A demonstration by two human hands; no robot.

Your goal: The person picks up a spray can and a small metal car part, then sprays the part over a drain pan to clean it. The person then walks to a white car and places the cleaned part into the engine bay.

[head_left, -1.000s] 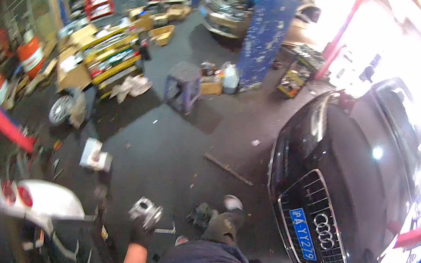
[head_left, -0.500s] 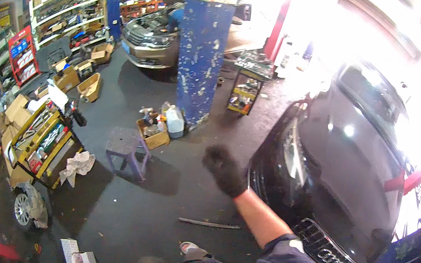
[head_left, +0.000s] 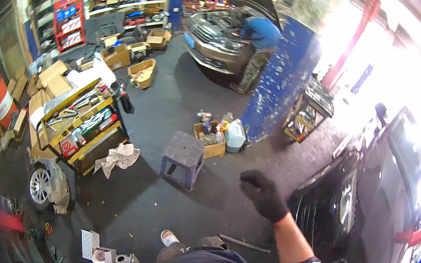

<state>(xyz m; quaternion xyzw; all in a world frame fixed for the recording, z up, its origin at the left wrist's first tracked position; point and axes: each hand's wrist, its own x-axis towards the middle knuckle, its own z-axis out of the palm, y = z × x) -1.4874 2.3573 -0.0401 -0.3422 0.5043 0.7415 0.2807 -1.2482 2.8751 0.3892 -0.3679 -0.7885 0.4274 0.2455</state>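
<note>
My right hand (head_left: 264, 194), in a black glove, is raised in front of me above the dark floor with its fingers loosely curled and nothing in it. It hangs between a purple plastic stool (head_left: 182, 158) on its left and the front of a black car (head_left: 371, 206) on its right. My bare forearm and dark blue sleeve run down to the lower edge. My left hand is out of view. My shoe (head_left: 170, 238) shows on the floor below.
A yellow tool cart (head_left: 83, 125) stands left, with a wheel (head_left: 39, 186) and a rag (head_left: 121, 157) beside it. A box of bottles (head_left: 216, 135) sits by a blue pillar (head_left: 281, 82). A person in blue (head_left: 257, 47) leans into a tan car. Cardboard boxes and shelves fill the back.
The view has swung upward and left across the workshop. My gloved right hand stays raised, now lower in the picture. The metal part held by my left hand a second ago is gone from sight.
</note>
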